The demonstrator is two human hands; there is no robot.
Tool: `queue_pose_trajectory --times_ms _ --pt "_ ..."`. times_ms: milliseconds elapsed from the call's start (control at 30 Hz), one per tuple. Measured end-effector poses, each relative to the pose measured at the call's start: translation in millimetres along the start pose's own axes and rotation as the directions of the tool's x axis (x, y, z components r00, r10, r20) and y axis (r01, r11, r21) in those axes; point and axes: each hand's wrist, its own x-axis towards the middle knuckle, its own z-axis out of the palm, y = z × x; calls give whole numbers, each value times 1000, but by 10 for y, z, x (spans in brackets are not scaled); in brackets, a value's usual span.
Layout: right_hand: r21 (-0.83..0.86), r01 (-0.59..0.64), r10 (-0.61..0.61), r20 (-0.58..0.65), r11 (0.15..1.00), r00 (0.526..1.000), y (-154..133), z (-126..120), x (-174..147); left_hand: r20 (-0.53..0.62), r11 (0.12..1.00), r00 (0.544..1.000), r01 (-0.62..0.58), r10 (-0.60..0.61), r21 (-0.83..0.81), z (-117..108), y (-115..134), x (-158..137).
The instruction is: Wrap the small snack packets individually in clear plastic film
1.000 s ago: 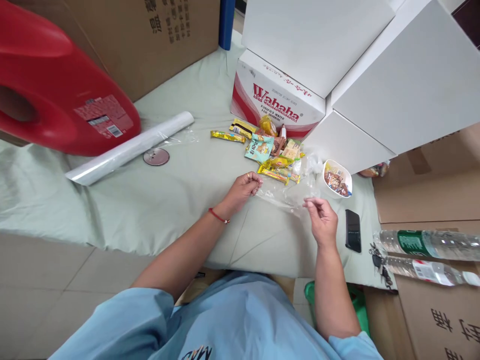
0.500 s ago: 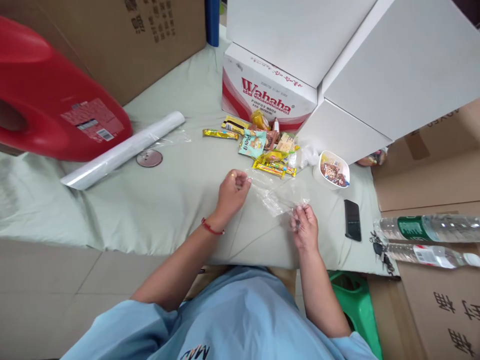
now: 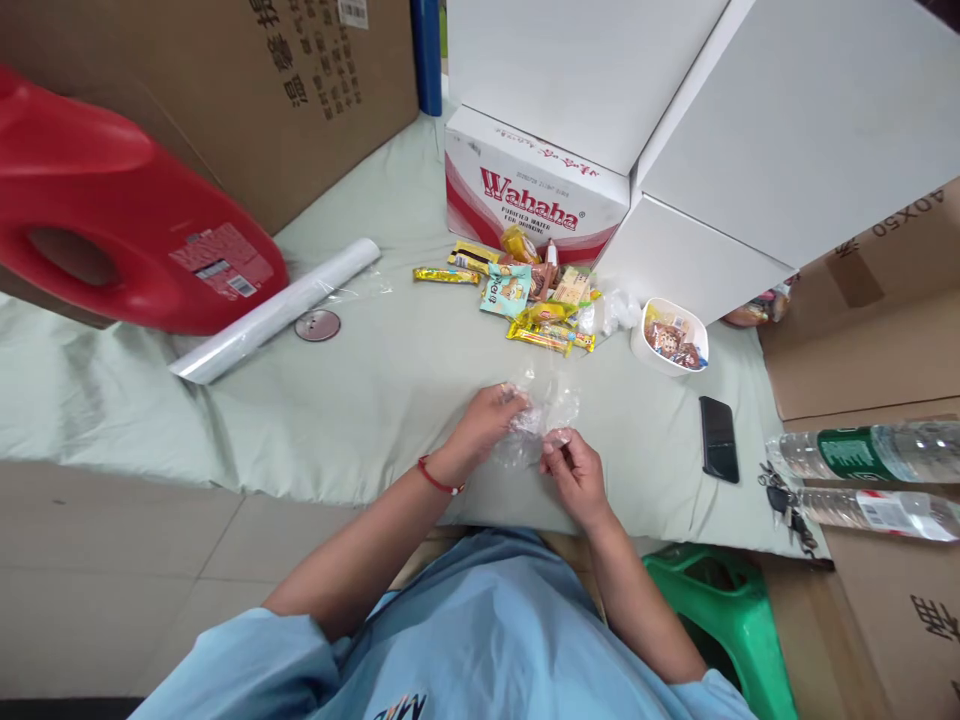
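A clear plastic bag [image 3: 556,398] is bunched between my two hands, above the front part of the cloth-covered table. My left hand [image 3: 491,415], with a red bracelet at its wrist, pinches one side of the bag. The fingers of my right hand [image 3: 576,470] are closed on its other side. Just beyond lies a pile of wrapped snacks: a light-blue packet [image 3: 505,290], a yellow snack bar [image 3: 538,338] and several others. A white tub [image 3: 670,345] with wrapped snacks inside stands to the right of the pile.
A roll of plastic bags [image 3: 281,312] and a round metal disc [image 3: 317,325] lie left, beside a red jug [image 3: 142,220]. The Wahaha carton [image 3: 536,185] stands at the back. Right are a phone [image 3: 720,440], keys [image 3: 787,508] and two bottles [image 3: 840,455]. A green stool [image 3: 750,610] is below.
My hands have come closer together and nearer to my body. The bag, stretched out between them before, is now gathered up. The whole view has shifted slightly.
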Motion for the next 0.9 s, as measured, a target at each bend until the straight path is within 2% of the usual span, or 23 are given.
queue_pose_trajectory --times_ms 67,133,167,267,300,367,433,567,667,767,900 --pt "77 1 9 -120 997 993 21 -68 21 -118 997 993 -7 -2 -76 -65 -42 40" --pt "288 -28 96 -222 957 970 49 -158 58 -203 987 979 6 -39 -161 -145 -62 58" --pt "429 -55 170 -234 902 957 63 -206 77 -226 982 973 12 -55 -189 -186 -62 59" --pt "739 -171 390 -134 652 911 103 -334 133 -272 978 959 21 -79 -209 -302 -33 43" --pt "777 -206 434 -95 595 896 116 -368 151 -280 981 957 17 -72 -193 -340 -18 35" --pt "797 -245 484 -68 553 872 141 -424 187 -274 988 961 5 -47 -151 -416 11 20" --pt "784 -266 519 -83 560 851 161 -464 229 -232 993 972 16 -42 -113 -492 36 4" --pt "723 -335 577 -107 605 810 147 -507 313 -122 991 985 113 -121 -69 -587 59 -31" --pt "637 -387 541 -56 666 839 100 -503 336 -140 989 983 110 -123 -94 -585 44 -47" --pt "440 -449 501 -1 778 866 91 -486 314 -176 992 981 64 -82 -106 -572 13 -59" --pt "224 -399 431 -122 889 894 175 -549 255 -162 1000 987 12 -16 -22 -610 -16 -91"
